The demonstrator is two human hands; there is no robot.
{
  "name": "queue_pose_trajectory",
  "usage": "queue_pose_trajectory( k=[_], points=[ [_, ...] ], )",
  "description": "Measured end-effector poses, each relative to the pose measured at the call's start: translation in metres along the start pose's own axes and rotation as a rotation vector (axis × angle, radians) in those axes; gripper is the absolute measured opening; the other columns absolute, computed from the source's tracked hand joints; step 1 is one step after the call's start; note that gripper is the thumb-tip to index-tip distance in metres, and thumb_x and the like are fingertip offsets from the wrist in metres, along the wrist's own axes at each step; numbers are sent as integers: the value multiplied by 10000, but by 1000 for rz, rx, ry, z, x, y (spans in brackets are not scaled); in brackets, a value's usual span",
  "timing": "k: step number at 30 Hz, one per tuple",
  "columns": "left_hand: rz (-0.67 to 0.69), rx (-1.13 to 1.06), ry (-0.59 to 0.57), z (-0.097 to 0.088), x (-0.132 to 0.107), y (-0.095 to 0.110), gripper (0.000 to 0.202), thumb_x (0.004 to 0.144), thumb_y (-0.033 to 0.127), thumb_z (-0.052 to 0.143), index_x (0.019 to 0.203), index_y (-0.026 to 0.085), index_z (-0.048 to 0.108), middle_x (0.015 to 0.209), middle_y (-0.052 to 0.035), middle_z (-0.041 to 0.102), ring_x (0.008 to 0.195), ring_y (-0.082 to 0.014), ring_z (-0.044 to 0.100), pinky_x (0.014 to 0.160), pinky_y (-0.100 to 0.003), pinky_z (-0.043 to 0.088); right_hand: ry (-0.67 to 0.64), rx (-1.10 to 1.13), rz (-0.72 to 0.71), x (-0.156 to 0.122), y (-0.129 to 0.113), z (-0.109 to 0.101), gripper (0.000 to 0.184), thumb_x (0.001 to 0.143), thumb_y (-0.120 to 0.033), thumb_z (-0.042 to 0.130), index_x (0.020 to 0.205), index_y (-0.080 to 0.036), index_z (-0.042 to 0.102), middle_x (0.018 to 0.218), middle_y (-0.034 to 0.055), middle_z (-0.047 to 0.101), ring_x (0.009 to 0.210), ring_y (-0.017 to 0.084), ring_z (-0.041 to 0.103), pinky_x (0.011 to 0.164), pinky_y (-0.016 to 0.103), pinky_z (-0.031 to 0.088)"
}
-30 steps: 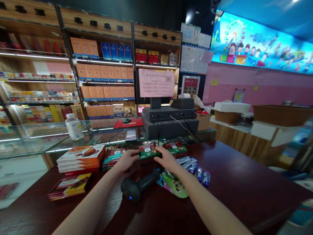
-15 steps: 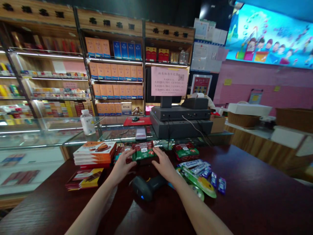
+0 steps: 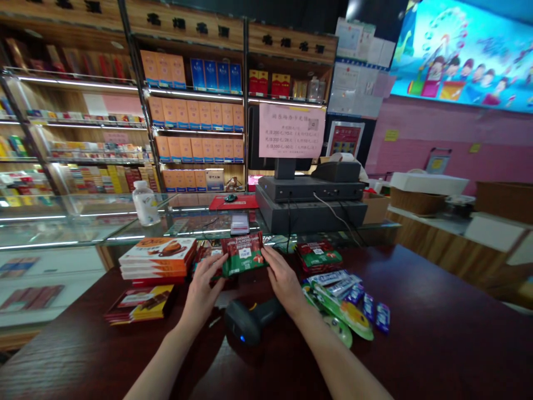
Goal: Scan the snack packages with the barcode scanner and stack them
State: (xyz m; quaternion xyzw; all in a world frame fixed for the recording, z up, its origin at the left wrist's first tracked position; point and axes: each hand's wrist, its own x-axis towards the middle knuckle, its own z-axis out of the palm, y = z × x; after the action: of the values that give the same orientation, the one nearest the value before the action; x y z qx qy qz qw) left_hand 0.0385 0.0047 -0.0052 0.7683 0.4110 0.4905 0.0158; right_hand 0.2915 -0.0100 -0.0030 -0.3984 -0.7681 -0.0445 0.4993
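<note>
A red and green almond chocolate packet [image 3: 245,253] is held between my two hands above the dark table. My left hand [image 3: 205,280] has its fingers on the packet's left edge. At the right edge, my right hand [image 3: 283,278] grips with its fingers, the thumb partly hidden. Another packet [image 3: 207,253] lies behind my left fingers, partly covered. To the right sits a stack of similar red and green packets [image 3: 318,255]. A black barcode scanner [image 3: 245,321] with a blue light rests on the table between my forearms.
Orange and white boxes [image 3: 158,255] are stacked at left, with yellow and brown chocolate packs [image 3: 139,303] in front. Blue-wrapped sweets [image 3: 368,306] and green blister packs [image 3: 341,311] lie right. Behind stand a white bottle [image 3: 145,204], a phone [image 3: 240,223] and a cash register [image 3: 310,208].
The packet has risen slightly toward me and tilted, its left side lower. My hands have closed in on its edges. The view has shifted a little.
</note>
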Motion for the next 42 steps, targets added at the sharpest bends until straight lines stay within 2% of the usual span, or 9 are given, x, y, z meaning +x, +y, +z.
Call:
queue_pose_trajectory(
  k=[7,13,18,24,27,29,34,39,42],
  points=[
    [67,24,166,-2,-2,18,396,893,197,582,1271,284,658,1182,-44,674,1125,-208,621,1038,-383,519,182,27,-77,3,-11,-9,549,937,-26,422,1410,-268,560,1314,76,659,1234,191,617,1086,384,521],
    [148,-15,205,-8,-3,26,320,920,162,555,1184,279,695,1113,-30,704,1068,-180,643,1005,-350,525,206,75,-108,2,-12,-16,391,955,-56,449,1194,-258,684,1154,63,707,1118,189,662,1006,381,561],
    [172,-34,240,-12,-3,28,205,907,169,589,1041,258,716,1002,-22,701,975,-165,651,915,-309,542,212,47,-103,3,-16,-21,271,965,-102,498,1090,-246,691,1030,72,680,1001,203,656,894,382,578],
    [51,-2,290,-10,-2,28,108,894,280,635,958,262,720,920,-16,639,889,-168,629,812,-293,542,188,18,-49,5,-21,-22,174,988,-159,512,1061,-229,654,1106,94,654,1051,217,620,918,394,541],
    [6,-11,320,-7,-1,28,129,885,363,647,907,248,700,977,-27,638,944,-181,631,858,-312,533,143,28,-11,5,-21,-19,157,1007,-198,488,1058,-220,635,997,74,689,973,214,645,871,372,539],
    [-55,-45,301,-6,-1,28,186,881,423,643,878,239,663,984,-22,664,948,-184,646,874,-318,528,158,2,35,4,-21,-15,147,1009,-250,498,1039,-213,637,938,68,697,904,216,660,820,357,540],
    [-274,-32,194,-5,-1,30,310,863,558,600,855,249,620,819,19,697,777,-181,668,766,-307,523,168,44,181,4,-22,-9,154,991,-294,517,1053,-211,630,930,60,715,858,203,686,768,308,541],
    [-316,-18,192,-4,1,30,363,833,603,609,866,242,610,803,3,714,779,-211,695,763,-341,517,183,63,239,5,-24,-7,330,975,-272,525,1298,-215,564,889,36,716,794,184,691,760,297,547],
    [-342,-54,198,-2,2,30,371,821,577,646,956,235,603,790,5,719,792,-210,707,772,-342,518,138,75,189,5,-25,-7,254,988,-242,500,1205,-227,631,1010,58,729,907,197,694,842,318,541]
  ],
)
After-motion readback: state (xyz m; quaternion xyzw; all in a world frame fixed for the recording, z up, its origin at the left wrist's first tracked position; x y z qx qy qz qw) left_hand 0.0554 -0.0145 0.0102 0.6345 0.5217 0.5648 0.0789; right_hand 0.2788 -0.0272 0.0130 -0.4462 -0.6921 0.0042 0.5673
